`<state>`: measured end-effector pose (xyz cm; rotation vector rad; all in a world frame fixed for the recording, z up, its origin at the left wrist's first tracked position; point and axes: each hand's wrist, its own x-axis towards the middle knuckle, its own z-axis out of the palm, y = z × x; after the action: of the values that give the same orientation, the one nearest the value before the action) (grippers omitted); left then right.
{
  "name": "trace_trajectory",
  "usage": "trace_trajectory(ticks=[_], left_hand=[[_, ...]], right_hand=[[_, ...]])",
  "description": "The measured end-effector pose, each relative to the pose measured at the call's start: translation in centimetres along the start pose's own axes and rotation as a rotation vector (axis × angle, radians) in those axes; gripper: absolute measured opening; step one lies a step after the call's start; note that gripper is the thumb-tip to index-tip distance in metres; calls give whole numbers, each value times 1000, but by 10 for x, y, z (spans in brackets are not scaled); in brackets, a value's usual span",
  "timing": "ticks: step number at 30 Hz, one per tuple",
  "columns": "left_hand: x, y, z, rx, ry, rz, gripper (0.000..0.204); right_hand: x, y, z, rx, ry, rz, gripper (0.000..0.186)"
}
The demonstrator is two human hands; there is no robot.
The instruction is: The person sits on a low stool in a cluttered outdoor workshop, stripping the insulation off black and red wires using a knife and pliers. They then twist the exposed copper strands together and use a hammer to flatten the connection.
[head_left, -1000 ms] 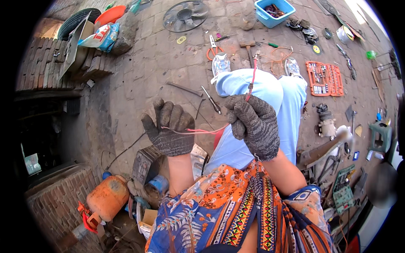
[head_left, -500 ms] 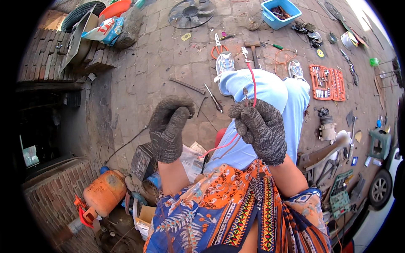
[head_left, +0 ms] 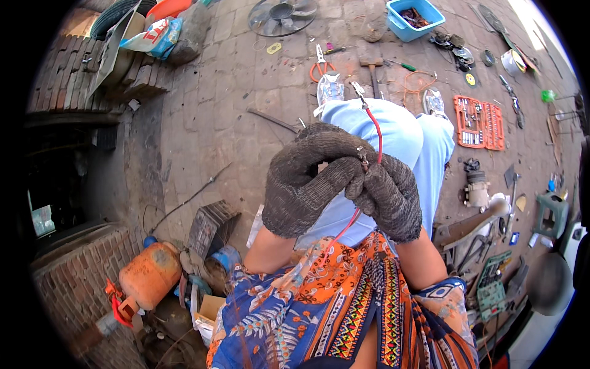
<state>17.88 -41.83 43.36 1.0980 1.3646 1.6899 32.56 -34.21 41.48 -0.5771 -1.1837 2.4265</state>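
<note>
My right hand (head_left: 393,200), in a dark grey knitted glove, is closed on a red cable (head_left: 377,132). A small metal end piece (head_left: 363,158) sticks up from between its fingertips. My left hand (head_left: 304,184), gloved alike, is bent with thumb and fingers brought together against the right fingertips at that metal piece; what it pinches is hidden. From the right hand the cable arches up over my knee to a silver metal clip (head_left: 358,90). Its other part hangs below the hands across my lap.
Beyond my feet lie orange-handled pliers (head_left: 319,65), a hammer (head_left: 371,69) and a fan (head_left: 281,17). At right are an orange socket set (head_left: 479,122) and a compressor-like metal part (head_left: 476,186). An orange tank (head_left: 150,275) and a dark battery-like box (head_left: 212,229) stand at lower left.
My left hand has moved right, from apart to touching the right hand at the metal end piece. My right hand stays closed on the cable.
</note>
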Motion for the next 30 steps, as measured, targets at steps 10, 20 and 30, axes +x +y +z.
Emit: trace_trajectory(ticks=[10,20,30], left_hand=[[1,-1,-4,46,-39,-16,22],[7,-4,4,-103,-116,44,29],[-1,7,6,-192,-127,-97,10]], right_hand=[[2,-1,-2,-10,-4,58,27],[4,0,-4,-204,1,-11,23],[3,6,-6,-384,-57,-101,31]])
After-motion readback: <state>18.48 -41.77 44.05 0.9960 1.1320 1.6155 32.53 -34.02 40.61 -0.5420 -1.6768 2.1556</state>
